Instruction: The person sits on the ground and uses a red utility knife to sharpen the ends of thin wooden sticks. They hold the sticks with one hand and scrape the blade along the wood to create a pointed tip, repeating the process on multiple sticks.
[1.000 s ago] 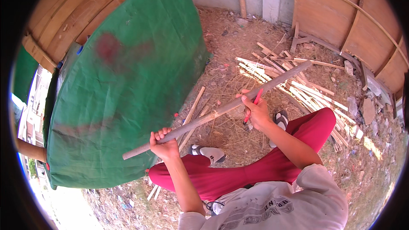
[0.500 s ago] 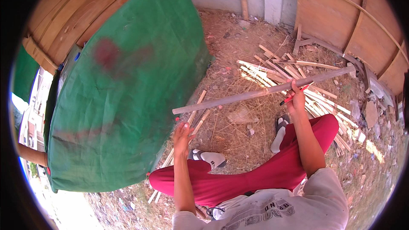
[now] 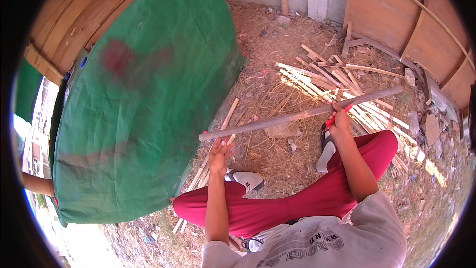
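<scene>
The pole, in the head view, lies ahead of the person, held up over the ground with nothing but the right hand plainly carrying it. That hand grips it right of its middle, and the same fingers also hold a red tool, whose kind is hard to tell.

The long axis runs crosswise on a slant: the left end is the nearer one, beside the right edge of the green sheet, while the right end reaches farther out, past the sticks toward the ground's far right edge, along the panel.

The left hand is empty, its fingers spread and pointing away from the body. The pole's left end lies just beyond those fingertips, a little to the left; whether they touch cannot be told. So the right hand has the pole, and the left is nearer to its left end.

The pole looks round, slim and fairly straight, dull grey-brown, with a paler patch near its middle. Its left end seems cut square. Against it, the sticks on the ground are thinner and mostly much lighter.
</scene>
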Action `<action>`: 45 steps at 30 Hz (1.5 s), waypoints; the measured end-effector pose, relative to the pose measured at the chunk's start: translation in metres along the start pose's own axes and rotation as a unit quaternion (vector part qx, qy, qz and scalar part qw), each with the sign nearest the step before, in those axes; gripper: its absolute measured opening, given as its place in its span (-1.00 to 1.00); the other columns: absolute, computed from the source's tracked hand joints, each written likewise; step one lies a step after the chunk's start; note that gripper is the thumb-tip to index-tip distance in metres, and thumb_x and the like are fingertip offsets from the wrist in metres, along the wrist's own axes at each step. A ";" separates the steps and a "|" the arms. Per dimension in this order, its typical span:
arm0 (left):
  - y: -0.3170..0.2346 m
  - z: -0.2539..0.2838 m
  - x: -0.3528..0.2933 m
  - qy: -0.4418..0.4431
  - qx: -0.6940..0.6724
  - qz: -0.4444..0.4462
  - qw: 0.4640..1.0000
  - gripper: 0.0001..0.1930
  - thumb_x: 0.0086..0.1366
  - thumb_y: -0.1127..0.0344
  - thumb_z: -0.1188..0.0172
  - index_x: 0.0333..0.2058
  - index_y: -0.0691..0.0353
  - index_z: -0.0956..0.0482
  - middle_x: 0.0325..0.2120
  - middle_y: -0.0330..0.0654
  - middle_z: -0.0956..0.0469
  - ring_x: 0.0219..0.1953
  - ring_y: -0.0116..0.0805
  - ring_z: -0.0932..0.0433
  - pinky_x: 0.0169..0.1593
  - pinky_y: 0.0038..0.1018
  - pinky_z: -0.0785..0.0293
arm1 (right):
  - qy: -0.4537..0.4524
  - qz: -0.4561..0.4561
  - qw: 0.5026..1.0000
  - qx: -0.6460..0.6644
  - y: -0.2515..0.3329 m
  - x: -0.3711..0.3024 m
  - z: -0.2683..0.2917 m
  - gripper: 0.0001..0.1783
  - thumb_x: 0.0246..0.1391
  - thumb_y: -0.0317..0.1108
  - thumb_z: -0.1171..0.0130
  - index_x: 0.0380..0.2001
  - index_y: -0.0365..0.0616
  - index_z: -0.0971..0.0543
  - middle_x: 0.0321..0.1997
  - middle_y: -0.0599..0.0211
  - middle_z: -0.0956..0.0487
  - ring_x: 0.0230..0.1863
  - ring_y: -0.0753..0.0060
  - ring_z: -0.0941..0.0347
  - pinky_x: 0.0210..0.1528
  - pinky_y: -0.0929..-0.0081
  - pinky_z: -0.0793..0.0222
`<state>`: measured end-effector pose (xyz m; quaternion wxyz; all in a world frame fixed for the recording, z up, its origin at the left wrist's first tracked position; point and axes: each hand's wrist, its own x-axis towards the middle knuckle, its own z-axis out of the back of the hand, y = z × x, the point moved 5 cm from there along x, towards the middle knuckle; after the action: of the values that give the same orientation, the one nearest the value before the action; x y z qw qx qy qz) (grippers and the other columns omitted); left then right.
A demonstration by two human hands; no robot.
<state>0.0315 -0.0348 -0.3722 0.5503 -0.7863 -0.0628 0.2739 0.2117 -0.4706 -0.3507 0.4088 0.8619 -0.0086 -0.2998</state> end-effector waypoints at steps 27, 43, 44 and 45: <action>0.012 0.023 -0.004 -0.161 -0.006 -0.086 0.983 -0.91 0.35 0.41 -0.22 -0.29 0.31 -0.61 -0.44 -0.10 -0.65 -0.44 -0.31 -0.67 -0.26 -0.45 -0.63 | 0.141 0.134 0.963 -0.189 0.011 -0.038 -0.040 -0.37 0.09 -0.37 -0.42 0.16 -0.40 -0.42 -0.38 0.36 -0.58 -0.60 0.65 -0.35 -0.55 0.63 -0.30; -0.029 -0.014 -0.035 -0.132 0.113 -0.134 0.976 -0.84 0.34 0.38 -0.20 -0.27 0.36 -0.68 -0.50 -0.19 -0.64 -0.49 -0.48 -0.61 -0.40 -0.60 -0.44 | 0.046 0.164 0.980 -0.099 0.016 -0.026 -0.026 -0.71 0.13 -0.29 -0.39 -0.36 -0.19 -0.47 -0.53 0.40 -0.50 -0.64 0.61 -0.36 -0.60 0.59 -0.29; -0.033 -0.018 -0.040 -0.124 0.124 -0.133 0.975 -0.83 0.33 0.38 -0.20 -0.26 0.37 -0.68 -0.51 -0.20 -0.64 -0.50 -0.49 -0.60 -0.42 -0.62 -0.43 | 0.051 0.177 0.980 -0.080 0.016 -0.024 -0.024 -0.71 0.13 -0.29 -0.39 -0.34 -0.19 -0.46 -0.52 0.40 -0.50 -0.63 0.61 -0.36 -0.60 0.59 -0.29; -0.037 -0.023 -0.044 -0.115 0.136 -0.133 0.975 -0.83 0.33 0.38 -0.20 -0.26 0.39 -0.68 -0.52 -0.21 -0.63 -0.51 -0.50 -0.60 -0.43 -0.63 -0.42 | 0.034 0.188 0.978 -0.088 0.016 -0.020 -0.021 -0.71 0.14 -0.30 -0.38 -0.33 -0.18 -0.45 -0.51 0.41 -0.49 -0.63 0.62 -0.35 -0.59 0.60 -0.28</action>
<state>0.0134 -0.0573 -0.3179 0.6723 -0.6521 -0.1921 0.2931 0.2098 -0.4618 -0.3189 0.5326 0.8149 -0.1303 -0.1876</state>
